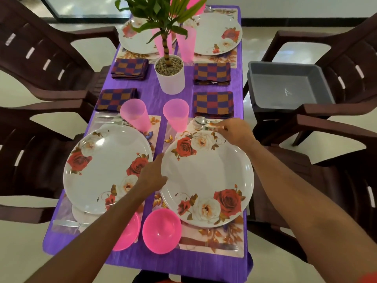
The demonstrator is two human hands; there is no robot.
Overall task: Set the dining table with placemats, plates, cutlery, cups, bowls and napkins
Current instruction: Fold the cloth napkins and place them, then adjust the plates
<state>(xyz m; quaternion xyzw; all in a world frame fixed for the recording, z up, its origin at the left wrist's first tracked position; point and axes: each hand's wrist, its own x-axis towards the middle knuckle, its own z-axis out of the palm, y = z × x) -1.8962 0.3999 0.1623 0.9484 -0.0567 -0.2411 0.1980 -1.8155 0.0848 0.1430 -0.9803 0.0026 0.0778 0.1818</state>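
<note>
1. Cutlery (199,120), a spoon and fork together, lies on the floral placemat (224,237) just beyond the far rim of the near-right plate (206,180). The right hand (234,132) pinches the handles.
2. The left hand (152,174) is at that plate's left rim, with the thumb on the rim and the forefinger stretched along the edge. I cannot tell whether the other fingers hook beneath.
3. Two pink bowls (162,230) stand mouth up at the near edge, one partly hidden by the left forearm. Two pink cups (175,115) stand upright beyond the near plates. A white pot (170,76) at the middle holds pebbles and a green plant (161,15). A grey tub (285,86) sits on the seat of a chair on the right, its bare bottom showing.
4. The bench (155,97) is long and covered in purple cloth. It carries four folded chequered napkins (213,103), and more plates and cups at the far end. Brown chairs (40,64) stand along both sides on a pale glossy floor (346,211).
5. The cutlery's long axis runs across the bench, with the spoon bowl pointing left toward the middle and the handles toward the right edge.
</note>
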